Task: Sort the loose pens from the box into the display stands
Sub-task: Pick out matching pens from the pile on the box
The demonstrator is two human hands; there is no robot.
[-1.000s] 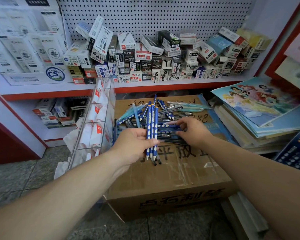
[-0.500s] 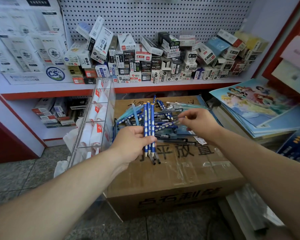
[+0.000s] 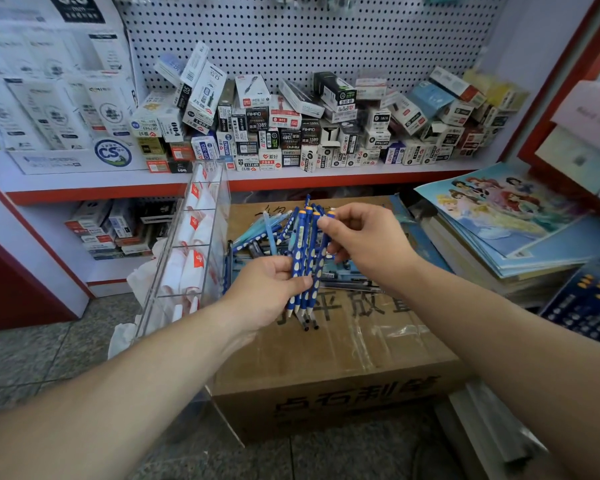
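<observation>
Two bare hands sort blue pens over a sealed cardboard box (image 3: 343, 358) in a stationery shop.
The left hand (image 3: 267, 289) curls round a bunch of blue dotted pens (image 3: 303, 258), upright above the box's middle. The right hand (image 3: 364, 244) pinches the top of a single pen (image 3: 323, 245) at the bunch's right side. Loose pens (image 3: 257, 237) lie piled at the box's far left; a clear display stand (image 3: 201, 244) stands just beside its left edge.
</observation>
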